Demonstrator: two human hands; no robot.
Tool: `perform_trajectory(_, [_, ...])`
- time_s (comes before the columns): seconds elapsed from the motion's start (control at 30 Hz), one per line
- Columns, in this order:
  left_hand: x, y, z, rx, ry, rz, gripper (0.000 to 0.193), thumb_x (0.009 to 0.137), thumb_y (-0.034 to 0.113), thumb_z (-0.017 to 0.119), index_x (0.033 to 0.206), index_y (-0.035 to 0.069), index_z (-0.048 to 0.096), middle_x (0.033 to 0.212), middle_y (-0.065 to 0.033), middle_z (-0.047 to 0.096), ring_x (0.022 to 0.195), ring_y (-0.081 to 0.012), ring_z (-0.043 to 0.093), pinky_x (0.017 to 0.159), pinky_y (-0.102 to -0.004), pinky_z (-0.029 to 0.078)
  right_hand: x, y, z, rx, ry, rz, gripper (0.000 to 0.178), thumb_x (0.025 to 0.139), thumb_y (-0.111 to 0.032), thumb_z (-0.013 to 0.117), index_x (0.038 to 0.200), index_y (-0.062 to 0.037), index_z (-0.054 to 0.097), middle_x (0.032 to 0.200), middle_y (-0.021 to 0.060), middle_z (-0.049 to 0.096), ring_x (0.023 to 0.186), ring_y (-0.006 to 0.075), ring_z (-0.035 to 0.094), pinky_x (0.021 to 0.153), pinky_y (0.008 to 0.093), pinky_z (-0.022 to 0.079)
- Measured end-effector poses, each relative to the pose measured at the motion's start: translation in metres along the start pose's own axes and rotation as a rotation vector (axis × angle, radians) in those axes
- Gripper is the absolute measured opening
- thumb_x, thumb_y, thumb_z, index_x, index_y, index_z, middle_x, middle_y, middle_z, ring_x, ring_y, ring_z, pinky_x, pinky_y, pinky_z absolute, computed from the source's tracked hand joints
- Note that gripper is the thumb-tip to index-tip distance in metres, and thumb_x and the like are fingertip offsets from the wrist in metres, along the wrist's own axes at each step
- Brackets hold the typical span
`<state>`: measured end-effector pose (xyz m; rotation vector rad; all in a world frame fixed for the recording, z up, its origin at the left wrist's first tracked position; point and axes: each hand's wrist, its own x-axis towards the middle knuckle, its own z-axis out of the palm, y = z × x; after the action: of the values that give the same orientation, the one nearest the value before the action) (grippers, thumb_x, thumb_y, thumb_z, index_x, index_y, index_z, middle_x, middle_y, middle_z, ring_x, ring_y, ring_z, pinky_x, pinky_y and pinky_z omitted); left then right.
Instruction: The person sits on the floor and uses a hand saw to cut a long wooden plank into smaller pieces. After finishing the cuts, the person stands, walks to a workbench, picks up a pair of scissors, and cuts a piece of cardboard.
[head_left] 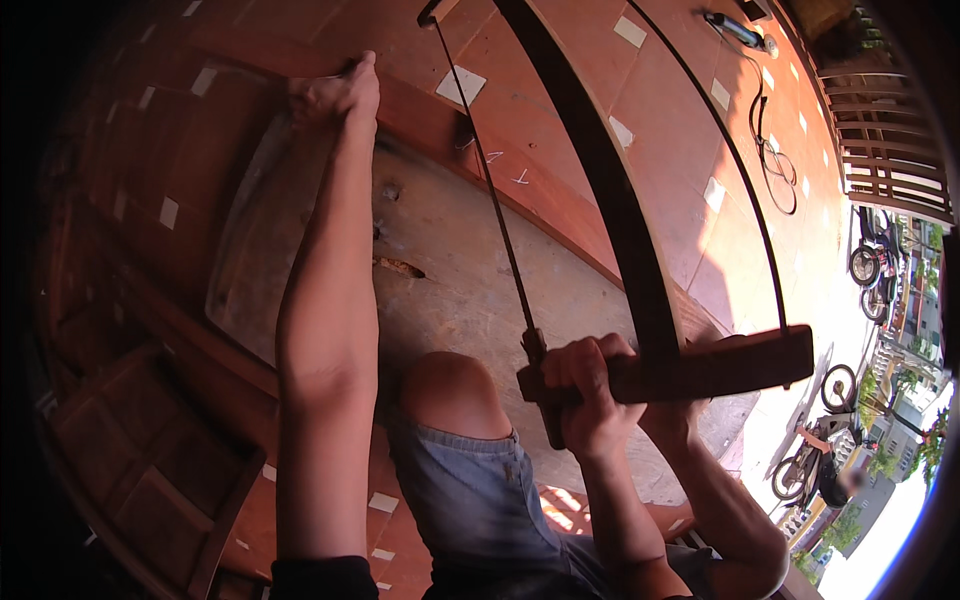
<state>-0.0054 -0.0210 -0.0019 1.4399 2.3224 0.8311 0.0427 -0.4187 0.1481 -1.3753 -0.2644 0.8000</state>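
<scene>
Two bare hands of yours are at the dark wooden frame saw (605, 170) in the head view: your left hand (592, 385) wraps its thick end bar (745, 365), while your right hand (672, 412), just beside, is mostly hidden; I cannot tell its grip. The saw stretches away, right of the broad, weathered brown wooden slab (470, 270).

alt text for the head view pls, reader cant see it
The right hand grips one end of a large wooden frame saw, while the left hand reaches out to a reddish plank. Around the plank are a worn wooden slab and a reddish tiled floor, with motorbikes outside in daylight at right.
</scene>
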Motion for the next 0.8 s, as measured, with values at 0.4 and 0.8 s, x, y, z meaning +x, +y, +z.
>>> perform_trajectory(0.4, [0.000,0.014,-0.004,0.022,-0.052,-0.039,0.102,0.069,0.056,0.089,0.134,-0.011,0.047,0.135,-0.0261,0.056,0.130,-0.0403,0.053,0.112,-0.0502,0.044,-0.073,-0.036,-0.044,-0.060,-0.057,0.011,0.029,0.104,-0.018,0.062,0.082,-0.0072,0.047,0.068,0.0084,0.056,0.059,0.0192,0.056,0.064,0.0365,0.050])
perform_trajectory(0.8, [-0.003,0.014,0.003,-0.050,-0.071,-0.059,0.109,0.064,0.058,0.092,0.135,-0.009,0.044,0.136,-0.0262,0.055,0.129,-0.0396,0.054,0.110,-0.0493,0.045,0.086,0.012,0.032,-0.117,-0.024,0.007,0.023,0.101,-0.011,0.069,0.083,-0.0014,0.058,0.071,0.0070,0.057,0.067,0.0187,0.061,0.064,0.0345,0.050])
